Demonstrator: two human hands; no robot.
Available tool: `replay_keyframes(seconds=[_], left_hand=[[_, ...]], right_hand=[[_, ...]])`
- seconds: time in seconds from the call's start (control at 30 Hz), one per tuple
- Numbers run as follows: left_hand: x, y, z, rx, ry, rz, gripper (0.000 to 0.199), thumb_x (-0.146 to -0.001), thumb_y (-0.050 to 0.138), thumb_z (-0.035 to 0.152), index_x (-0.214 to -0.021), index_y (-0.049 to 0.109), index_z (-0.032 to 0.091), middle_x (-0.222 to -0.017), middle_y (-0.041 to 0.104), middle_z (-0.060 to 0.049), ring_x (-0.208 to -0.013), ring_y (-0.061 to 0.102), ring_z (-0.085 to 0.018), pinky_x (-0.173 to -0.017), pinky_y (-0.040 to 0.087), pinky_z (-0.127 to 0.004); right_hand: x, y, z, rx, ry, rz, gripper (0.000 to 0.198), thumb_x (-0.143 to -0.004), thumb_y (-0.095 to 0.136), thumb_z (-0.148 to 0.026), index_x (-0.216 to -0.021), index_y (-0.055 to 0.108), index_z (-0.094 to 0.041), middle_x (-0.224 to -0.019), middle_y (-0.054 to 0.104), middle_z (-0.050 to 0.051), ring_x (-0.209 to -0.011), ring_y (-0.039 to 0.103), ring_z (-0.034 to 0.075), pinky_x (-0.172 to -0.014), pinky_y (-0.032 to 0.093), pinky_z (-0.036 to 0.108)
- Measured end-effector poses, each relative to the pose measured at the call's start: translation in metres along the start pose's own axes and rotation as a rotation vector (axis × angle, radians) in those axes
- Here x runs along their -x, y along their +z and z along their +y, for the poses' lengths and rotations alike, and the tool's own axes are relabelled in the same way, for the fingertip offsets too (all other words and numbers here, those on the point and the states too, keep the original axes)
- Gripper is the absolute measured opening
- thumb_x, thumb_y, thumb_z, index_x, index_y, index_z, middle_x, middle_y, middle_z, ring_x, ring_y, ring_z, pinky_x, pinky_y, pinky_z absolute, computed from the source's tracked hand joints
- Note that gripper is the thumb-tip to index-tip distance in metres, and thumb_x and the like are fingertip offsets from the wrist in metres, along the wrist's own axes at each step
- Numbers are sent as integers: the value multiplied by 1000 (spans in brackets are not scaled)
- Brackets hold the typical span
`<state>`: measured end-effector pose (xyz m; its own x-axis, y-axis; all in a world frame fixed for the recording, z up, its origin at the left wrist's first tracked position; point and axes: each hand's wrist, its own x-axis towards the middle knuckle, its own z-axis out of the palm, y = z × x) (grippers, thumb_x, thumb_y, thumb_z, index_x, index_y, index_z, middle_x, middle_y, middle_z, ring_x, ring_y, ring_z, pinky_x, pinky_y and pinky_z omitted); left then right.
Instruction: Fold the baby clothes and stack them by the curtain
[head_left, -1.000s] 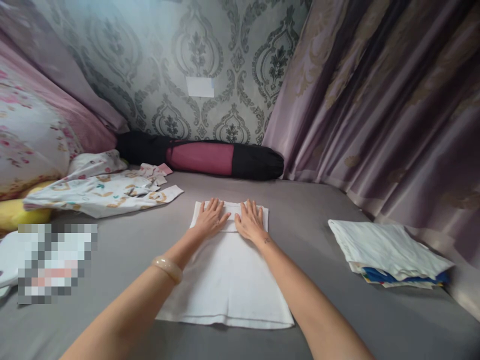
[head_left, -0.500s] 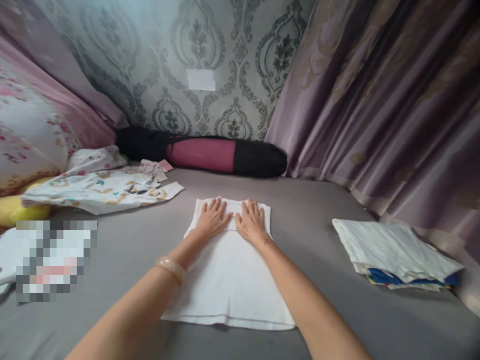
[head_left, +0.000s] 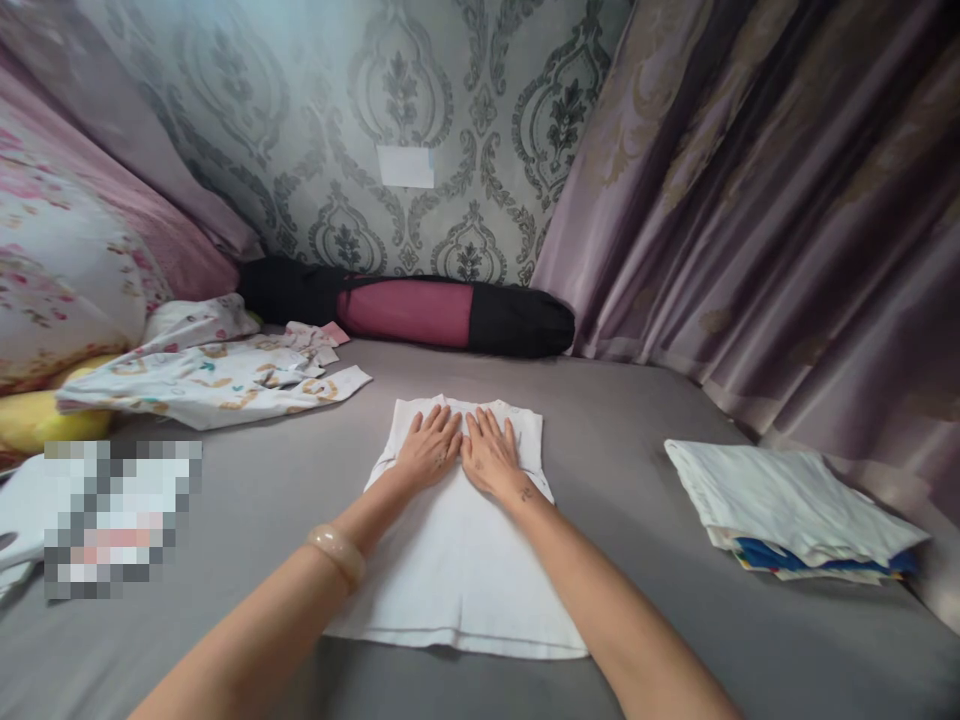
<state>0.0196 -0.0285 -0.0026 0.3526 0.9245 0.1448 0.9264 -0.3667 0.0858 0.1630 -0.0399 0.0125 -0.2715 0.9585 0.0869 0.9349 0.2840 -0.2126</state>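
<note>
A white garment [head_left: 457, 570], partly folded, lies flat on the grey bed sheet [head_left: 622, 480] in front of me. Its far end is turned over into a band, and its near hem shows two layers. My left hand [head_left: 430, 447] rests flat on the left part of that band, fingers stretched away from me. Beside it, my right hand [head_left: 489, 450] lies flat on the right part, fingers extended. The thumbs almost meet near the middle. Neither hand grips the cloth. A pale bangle [head_left: 335, 555] circles my left forearm.
To the right lies a stack of folded clothes [head_left: 795, 505]. A patterned white garment [head_left: 225, 385] spreads loosely at the left, by a yellow cushion [head_left: 52, 420]. Along the wall stretches a black and maroon roll bag [head_left: 409, 312]. Curtains [head_left: 720, 200] hang at the right.
Both hands have slid inward, closer together, and slightly toward me across the turned-over band. The cloth's far edge looks a little rumpled now. The view has shifted slightly.
</note>
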Motion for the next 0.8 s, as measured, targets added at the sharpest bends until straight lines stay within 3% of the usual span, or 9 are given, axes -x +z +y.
replay_keyframes(seconds=[0.23, 0.43, 0.67, 0.8], left_hand=[[-1, 2, 0, 16, -25, -15, 55, -98, 22, 37, -145, 38, 15, -154, 34, -14, -144, 26, -30, -114, 22, -52], [1, -7, 0, 27, -16, -56, 54, -99, 22, 37, -146, 37, 15, -155, 31, -15, -145, 22, -30, -115, 19, -53], [53, -20, -12, 42, 203, -53, 59, -99, 20, 50, -148, 34, 20, -157, 26, -12, -147, 15, -27, -117, 14, -51], [75, -18, -17, 69, 223, -77, 60, -99, 18, 53, -149, 32, 23, -158, 26, -10, -147, 18, -25, -117, 16, -49]], right_hand=[[-2, 6, 2, 7, 7, 2, 56, -97, 24, -32, -149, 32, -14, -157, 26, 10, -146, 16, 22, -117, 4, 47], [-1, -3, 2, 5, -13, -43, 56, -98, 24, -32, -149, 31, -13, -158, 24, 11, -146, 16, 23, -117, 7, 48], [53, -20, 8, -12, -203, -98, 55, -98, 29, -33, -151, 28, -18, -160, 15, 9, -148, 7, 23, -118, 5, 49], [75, -18, 10, -20, -239, -127, 54, -99, 27, -34, -151, 30, -19, -160, 17, 8, -148, 9, 22, -119, 6, 47]])
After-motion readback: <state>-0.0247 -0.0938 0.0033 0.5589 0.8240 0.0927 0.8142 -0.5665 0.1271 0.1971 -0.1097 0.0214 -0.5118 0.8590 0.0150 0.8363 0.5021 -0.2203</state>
